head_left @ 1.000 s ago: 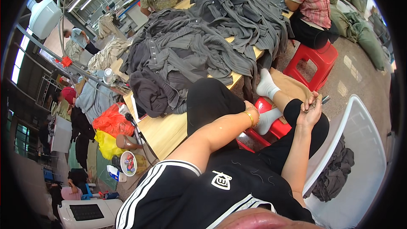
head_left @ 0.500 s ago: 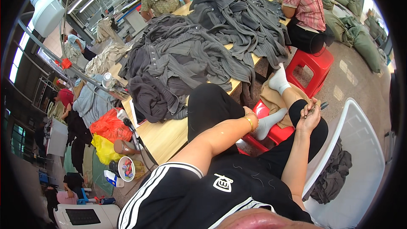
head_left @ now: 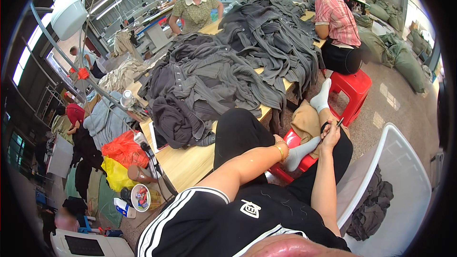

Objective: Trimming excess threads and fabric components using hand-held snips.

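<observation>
My right hand (head_left: pixel 329 138) is closed around small dark thread snips (head_left: pixel 339 122), their pointed end sticking up past the fingers. It is over my right shin, near my raised foot in a pale sock (head_left: pixel 321 96). My left hand (head_left: pixel 281 143), below a gold bracelet (head_left: pixel 281 152), lies against my bent left leg in black trousers (head_left: pixel 240 135); its fingers are mostly hidden. Beyond my knees, a big heap of dark grey knit garments (head_left: pixel 200 74) covers much of the wooden table (head_left: pixel 188 164).
A white plastic bin (head_left: pixel 369 176) with dark grey cloth stands at my right. Red stools (head_left: pixel 354 90) and a tan cloth (head_left: pixel 304 123) are ahead. Red and yellow bags (head_left: pixel 124 150) and a small tub (head_left: pixel 141 197) sit left. Two people work across the table.
My right hand has moved left, closer to my shin, and the snips have turned more upright. My raised foot has shifted slightly. The whole view has tilted up a little.
</observation>
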Motion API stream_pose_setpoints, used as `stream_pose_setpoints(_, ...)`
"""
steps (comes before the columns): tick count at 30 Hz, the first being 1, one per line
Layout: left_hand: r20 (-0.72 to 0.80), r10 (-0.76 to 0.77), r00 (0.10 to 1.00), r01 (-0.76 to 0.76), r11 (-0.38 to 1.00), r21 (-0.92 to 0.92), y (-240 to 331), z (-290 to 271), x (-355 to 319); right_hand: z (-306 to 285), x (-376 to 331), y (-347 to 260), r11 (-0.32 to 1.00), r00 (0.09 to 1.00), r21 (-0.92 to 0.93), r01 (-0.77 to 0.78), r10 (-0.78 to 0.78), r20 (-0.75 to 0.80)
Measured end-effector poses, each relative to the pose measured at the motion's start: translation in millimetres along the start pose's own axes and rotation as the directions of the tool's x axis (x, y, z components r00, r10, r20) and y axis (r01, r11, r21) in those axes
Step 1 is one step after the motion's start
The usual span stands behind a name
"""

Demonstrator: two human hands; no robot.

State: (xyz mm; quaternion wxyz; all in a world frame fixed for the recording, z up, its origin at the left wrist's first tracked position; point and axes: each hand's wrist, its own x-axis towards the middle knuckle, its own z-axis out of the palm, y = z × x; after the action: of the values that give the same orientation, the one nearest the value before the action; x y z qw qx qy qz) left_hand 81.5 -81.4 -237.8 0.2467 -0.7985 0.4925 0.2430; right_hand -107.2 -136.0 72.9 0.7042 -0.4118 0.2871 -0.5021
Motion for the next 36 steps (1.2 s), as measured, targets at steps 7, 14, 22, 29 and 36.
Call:
stream_pose_setpoints(7, 0.044, 0.148, 0.988, -0.148, 0.989, -0.006, -23, -29, -48, 0, 17, 56, 0.994, 0.997, -0.109, -0.001, 0.009, 0.073)
stream_pose_setpoints(14, 0.111, 0.265, 0.958, -0.265, 0.964, -0.015, -43, -53, -105, -2, 7, 68, 0.908, 0.970, -0.365, 0.207, -0.142, 0.196)
stream_pose_setpoints(22, 0.189, 0.431, 0.883, -0.425, 0.902, -0.070, -46, -97, -172, 0, -7, 49, 0.816, 0.950, -0.499, 0.291, -0.183, 0.255)
stream_pose_setpoints(29, -0.020, 0.100, 0.995, -0.093, 0.970, 0.222, -12, -130, -247, 8, -7, 54, 0.821, 0.941, -0.476, 0.316, -0.206, 0.269)
stream_pose_setpoints(36, -0.011, -0.050, 0.999, 0.051, 0.960, 0.275, -10, -205, -291, 76, -11, -5, 0.824, 0.708, -0.183, 0.537, -0.321, 0.629)
